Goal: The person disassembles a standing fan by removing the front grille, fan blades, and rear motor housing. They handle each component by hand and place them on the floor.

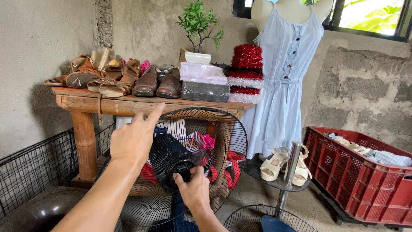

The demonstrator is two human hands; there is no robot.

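A black wire fan guard [223, 124] stands upright in front of me, with the fan's dark round motor housing [169, 154] behind it. My left hand [133, 139] rests on the guard's upper left rim, index finger stretched up and out. My right hand [195, 187] grips the black hub knob [183, 168] at the centre of the guard, fingers closed round it. A second wire guard [240, 219] lies flat on the floor at the bottom right of my arm.
A wooden table [86, 103] behind holds several shoes, stacked boxes and a potted plant [198, 21]. A mannequin in a pale blue dress [283, 73] stands right, cream heels [274, 165] at its base. A red crate [365, 180] sits far right; wire cage [34, 167] left.
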